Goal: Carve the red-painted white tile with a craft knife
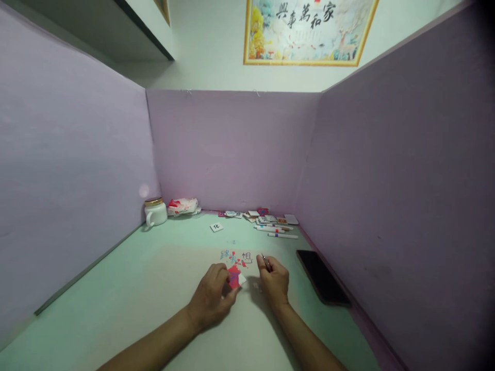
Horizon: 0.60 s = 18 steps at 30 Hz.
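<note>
My left hand (212, 296) holds a small white square tile (235, 278) painted red and blue, pressing it against the table. My right hand (274, 281) grips a thin pen (265, 260) with its tip pointing away, just right of the tile. Beyond both hands lie a few similar tiles (236, 256) in a row, with coloured and black characters on them.
A dark phone (323, 282) lies to the right. Several markers (276, 230) and a heap of tiles (259, 215) sit at the back, with a lone tile (216, 226), a white lidded mug (155, 212) and a red-and-white packet (182, 206). Purple partition walls (232, 149) enclose the green table (127, 288).
</note>
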Available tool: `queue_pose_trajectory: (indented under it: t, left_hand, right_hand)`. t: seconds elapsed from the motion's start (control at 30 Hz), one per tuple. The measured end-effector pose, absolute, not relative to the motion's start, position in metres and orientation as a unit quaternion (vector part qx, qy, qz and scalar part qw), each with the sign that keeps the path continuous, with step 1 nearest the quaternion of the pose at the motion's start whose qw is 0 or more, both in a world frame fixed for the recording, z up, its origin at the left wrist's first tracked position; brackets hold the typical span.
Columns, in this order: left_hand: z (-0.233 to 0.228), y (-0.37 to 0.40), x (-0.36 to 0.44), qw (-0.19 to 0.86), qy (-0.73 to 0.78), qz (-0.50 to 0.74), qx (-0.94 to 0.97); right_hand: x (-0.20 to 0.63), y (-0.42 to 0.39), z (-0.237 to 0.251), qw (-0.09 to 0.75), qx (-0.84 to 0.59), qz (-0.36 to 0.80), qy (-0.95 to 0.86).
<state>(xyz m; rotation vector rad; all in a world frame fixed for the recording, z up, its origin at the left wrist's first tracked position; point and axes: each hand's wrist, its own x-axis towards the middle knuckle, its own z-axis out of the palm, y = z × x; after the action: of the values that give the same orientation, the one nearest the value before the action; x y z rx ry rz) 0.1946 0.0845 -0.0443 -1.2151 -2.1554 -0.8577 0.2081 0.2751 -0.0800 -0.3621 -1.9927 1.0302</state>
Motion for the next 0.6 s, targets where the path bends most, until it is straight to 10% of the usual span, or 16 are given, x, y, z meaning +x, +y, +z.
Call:
queue_pose_trajectory:
  t: [0.6]
  left_hand:
    - [-0.05,0.083,0.192,0.234,-0.811,-0.317,-0.433]
  right_hand:
    - [0.211,0.285,-0.087,0.407,-0.186,0.407,-0.796]
